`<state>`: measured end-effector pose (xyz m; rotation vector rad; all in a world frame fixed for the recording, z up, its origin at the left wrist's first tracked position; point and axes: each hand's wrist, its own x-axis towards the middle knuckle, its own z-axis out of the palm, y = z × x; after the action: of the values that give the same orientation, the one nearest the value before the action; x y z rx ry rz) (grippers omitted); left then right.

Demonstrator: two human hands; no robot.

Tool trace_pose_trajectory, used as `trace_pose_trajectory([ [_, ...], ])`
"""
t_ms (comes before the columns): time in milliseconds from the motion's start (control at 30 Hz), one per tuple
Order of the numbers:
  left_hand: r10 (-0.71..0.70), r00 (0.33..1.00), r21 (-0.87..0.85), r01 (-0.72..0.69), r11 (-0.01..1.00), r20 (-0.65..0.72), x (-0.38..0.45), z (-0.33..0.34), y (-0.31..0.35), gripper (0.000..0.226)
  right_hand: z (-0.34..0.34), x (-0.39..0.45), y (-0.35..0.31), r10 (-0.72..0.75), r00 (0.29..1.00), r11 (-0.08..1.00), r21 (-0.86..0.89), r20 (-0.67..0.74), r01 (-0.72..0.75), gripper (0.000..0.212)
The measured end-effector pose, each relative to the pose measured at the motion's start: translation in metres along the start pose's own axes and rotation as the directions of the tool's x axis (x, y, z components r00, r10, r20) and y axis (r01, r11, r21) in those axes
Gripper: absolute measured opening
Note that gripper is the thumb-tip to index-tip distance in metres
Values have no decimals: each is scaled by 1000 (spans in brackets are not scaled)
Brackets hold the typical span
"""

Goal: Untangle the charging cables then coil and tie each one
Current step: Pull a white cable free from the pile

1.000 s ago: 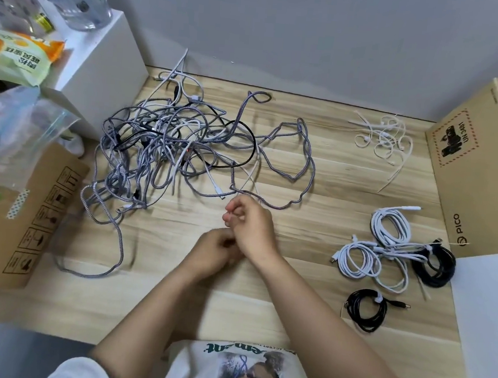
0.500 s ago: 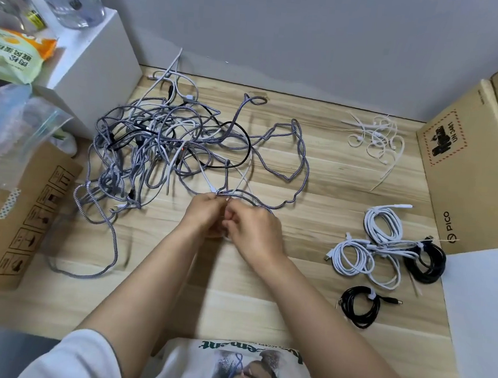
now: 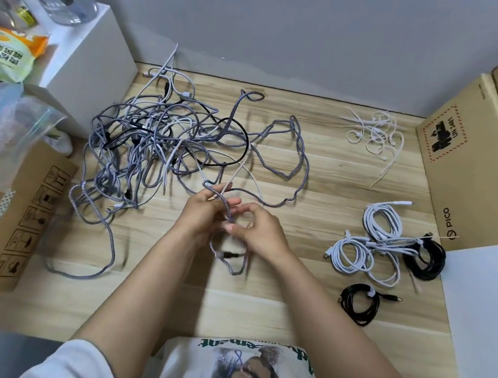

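The pale wood-grain desk (image 3: 262, 309) carried all the work. The largest item on it was the loose tangle of grey braided, white and black charging cables (image 3: 156, 139), which lay beyond and to the left of the left hand (image 3: 201, 212), near enough, in my judgement, for one lead to be drawn out at a time.

Well to the right of the right hand (image 3: 256, 231) lay the finished work: coiled white cables bound with ties (image 3: 368, 243), a tied black coil (image 3: 425, 258) touching them, and a smaller tied black coil (image 3: 359, 303) nearer the person. They appeared to be set apart so as not to catch in the tangle again. Beyond them, further right and away, sat the scatter of white ties (image 3: 374, 133), evidently the stock for binding.

Both hands were raised just above the desk, close together, fingers curled and pinching one grey braided cable (image 3: 228, 208). Its plug end hung in a small loop below the hands, while its run led back to the tangle. This looked like the start of a coil; roughly four cables were done, most remained.
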<state>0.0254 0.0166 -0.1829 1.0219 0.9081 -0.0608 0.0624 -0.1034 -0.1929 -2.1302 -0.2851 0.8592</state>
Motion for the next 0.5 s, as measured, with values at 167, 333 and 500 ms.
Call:
trace_pose_trajectory([
  [167, -91, 989, -114, 104, 988, 116, -5, -7, 4, 30, 2, -6, 5, -16, 996, 948, -317, -92, -14, 15],
  [333, -11, 996, -117, 21, 993, 89, -10, -16, 1, 15, 7, -7, 10, -121, 992, 939, -329, -47, 99, 27],
  [500, 14, 995, -140, 0, 990, 100, -15, -15, 2, 24, 11, -9, 15, -134, 991, 944, -308, -24, 120, 20],
])
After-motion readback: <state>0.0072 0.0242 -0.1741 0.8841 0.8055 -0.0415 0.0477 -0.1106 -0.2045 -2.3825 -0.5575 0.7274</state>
